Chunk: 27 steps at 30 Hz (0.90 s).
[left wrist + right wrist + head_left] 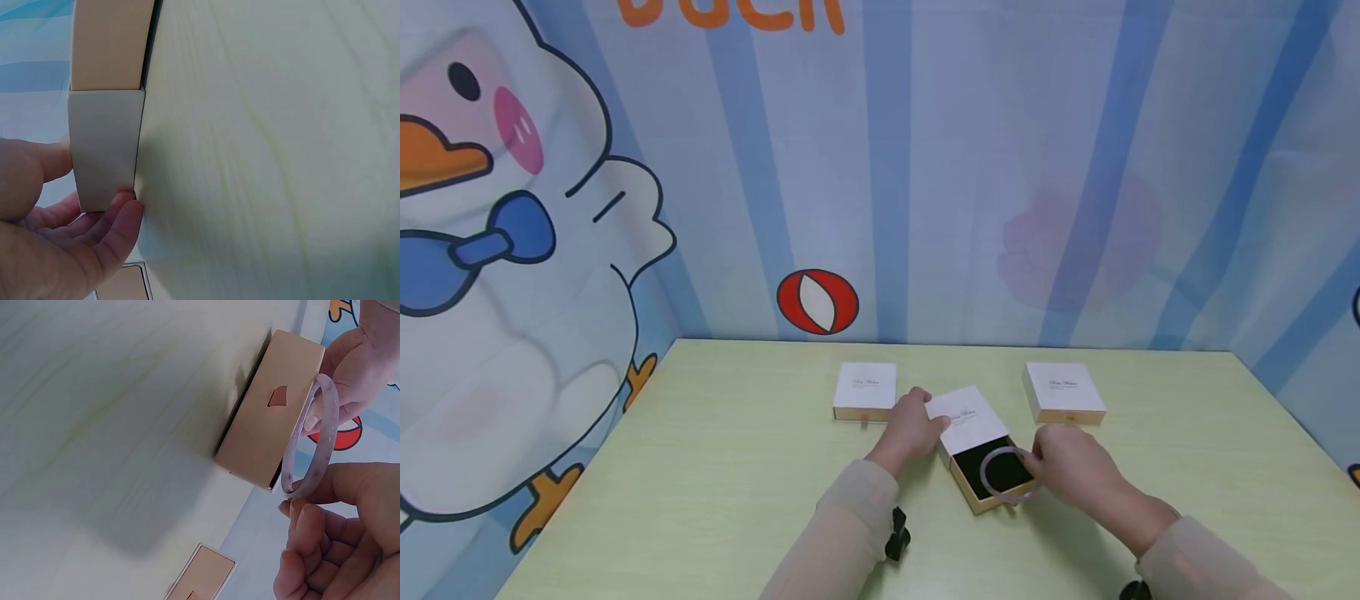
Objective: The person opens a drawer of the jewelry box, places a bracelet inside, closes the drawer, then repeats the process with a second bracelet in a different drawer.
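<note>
Bangle pinched over the middle box's drawer

From my head feed I look down on a pale yellow-green table with faint wood grain (737, 467). Behind it hangs a blue-striped backdrop (962, 150), printed with a big white duck at left and a red-and-white ball (817, 302) just above the far edge.

The middle box (968, 421) sits askew on the table: its long axis runs from far left to near right, white cover at the far end, black-lined drawer pulled partway out toward me, with a small tab on its front. The pale lilac bangle (325, 440) is over that drawer, its ring tilted against the box top; I cannot tell whether it touches the lining.

My right hand (1071, 467) pinches the bangle's right edge between thumb and forefinger, the other fingers bent loosely. My left hand (912, 429) grips the white cover, thumb on top, fingers bent round its far end.

A closed left box (865, 385) stands just beyond the left hand, which hides its near right corner; a closed right box (1063, 387) stands beyond the right hand. Bangle and right hand block part of my view into the drawer.
</note>
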Available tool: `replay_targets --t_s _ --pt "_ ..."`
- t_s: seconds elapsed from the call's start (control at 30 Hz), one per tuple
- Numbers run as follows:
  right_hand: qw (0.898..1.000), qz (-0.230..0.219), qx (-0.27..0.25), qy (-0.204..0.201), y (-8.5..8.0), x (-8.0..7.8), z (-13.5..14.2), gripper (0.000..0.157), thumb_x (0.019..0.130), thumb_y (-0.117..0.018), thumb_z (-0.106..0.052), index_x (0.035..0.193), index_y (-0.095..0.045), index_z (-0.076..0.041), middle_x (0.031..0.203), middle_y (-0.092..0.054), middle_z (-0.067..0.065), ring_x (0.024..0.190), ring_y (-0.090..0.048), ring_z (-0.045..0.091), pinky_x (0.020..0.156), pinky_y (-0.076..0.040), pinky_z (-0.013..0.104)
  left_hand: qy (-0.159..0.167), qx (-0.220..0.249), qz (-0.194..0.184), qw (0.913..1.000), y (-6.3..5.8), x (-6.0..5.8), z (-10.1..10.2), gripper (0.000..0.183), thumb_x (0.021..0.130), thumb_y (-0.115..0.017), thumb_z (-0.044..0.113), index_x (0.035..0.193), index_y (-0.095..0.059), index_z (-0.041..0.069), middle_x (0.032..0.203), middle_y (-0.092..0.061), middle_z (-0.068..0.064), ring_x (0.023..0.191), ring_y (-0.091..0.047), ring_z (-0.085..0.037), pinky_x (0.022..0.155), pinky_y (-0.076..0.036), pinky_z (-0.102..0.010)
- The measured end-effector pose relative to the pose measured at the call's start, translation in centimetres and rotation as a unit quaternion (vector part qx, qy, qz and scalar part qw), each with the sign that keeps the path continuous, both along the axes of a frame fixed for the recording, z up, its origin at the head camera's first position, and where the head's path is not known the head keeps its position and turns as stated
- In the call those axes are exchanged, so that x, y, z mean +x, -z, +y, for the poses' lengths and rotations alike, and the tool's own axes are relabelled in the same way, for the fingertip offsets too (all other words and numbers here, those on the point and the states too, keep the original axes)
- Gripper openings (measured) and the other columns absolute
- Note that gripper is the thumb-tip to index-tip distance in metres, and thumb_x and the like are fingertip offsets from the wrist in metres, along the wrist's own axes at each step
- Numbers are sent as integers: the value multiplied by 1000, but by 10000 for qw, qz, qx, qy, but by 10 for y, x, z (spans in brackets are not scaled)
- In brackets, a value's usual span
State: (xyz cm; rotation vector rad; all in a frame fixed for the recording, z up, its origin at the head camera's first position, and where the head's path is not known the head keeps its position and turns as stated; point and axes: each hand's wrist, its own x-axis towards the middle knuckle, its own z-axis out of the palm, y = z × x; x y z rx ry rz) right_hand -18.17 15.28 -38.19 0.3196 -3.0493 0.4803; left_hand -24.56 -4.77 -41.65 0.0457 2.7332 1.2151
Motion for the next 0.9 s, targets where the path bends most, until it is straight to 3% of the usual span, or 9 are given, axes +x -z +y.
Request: replay_targets --t_s 0.53,0.9 --pt "9991 -233 189 316 0 -2 -6 27 80 -65 -19 55 -59 -12 51 -50 -3 48 -43 13 44 -30 26 55 23 89 9999 1 0 -1 46 93 -60 22 130 -45 -2 129 -53 -20 111 -53 -25 94 -45 -40" --pt "9982 -256 352 412 2 -6 -11 29 80 -64 -20 53 -56 -13 51 -49 -3 48 -42 13 43 -29 27 67 15 89 9999 0 0 0 46 93 -59 21 130 -45 -2 128 -54 -20 105 -53 -24 92 -45 -39"
